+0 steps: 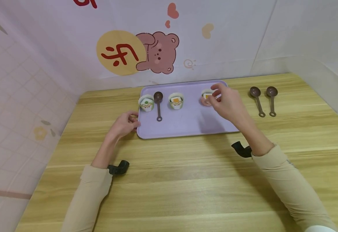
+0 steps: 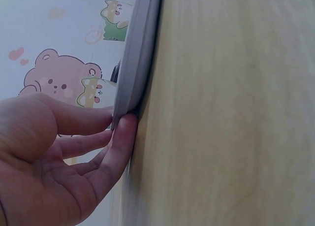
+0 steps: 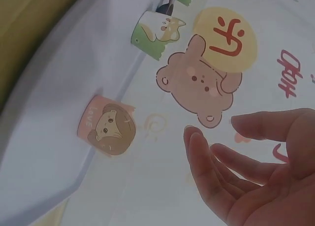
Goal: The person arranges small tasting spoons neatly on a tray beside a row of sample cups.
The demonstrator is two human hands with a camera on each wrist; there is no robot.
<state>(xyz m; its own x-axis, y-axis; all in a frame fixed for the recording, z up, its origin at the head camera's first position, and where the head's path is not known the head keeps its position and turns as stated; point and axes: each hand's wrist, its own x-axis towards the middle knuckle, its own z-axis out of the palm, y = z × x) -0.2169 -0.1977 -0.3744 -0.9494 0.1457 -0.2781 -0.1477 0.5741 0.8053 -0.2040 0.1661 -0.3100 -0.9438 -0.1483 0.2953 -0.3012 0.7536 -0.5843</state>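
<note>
The fingers of the left hand [image 1: 123,124] pinch the left edge of the tray [image 1: 186,122], with the thumb above. The fingers of the right hand [image 1: 229,102] are parted and hold nothing; they are near the pink cup [image 3: 107,125], apart from it. This cup stands on the right part of the tray. Farther left there are the middle cup [image 1: 177,105], a spoon [image 1: 159,108] and the left cup [image 1: 147,108]. The tray lies on the tabletop [image 1: 169,183], and two more spoons [image 1: 255,91] lie to its right.
</note>
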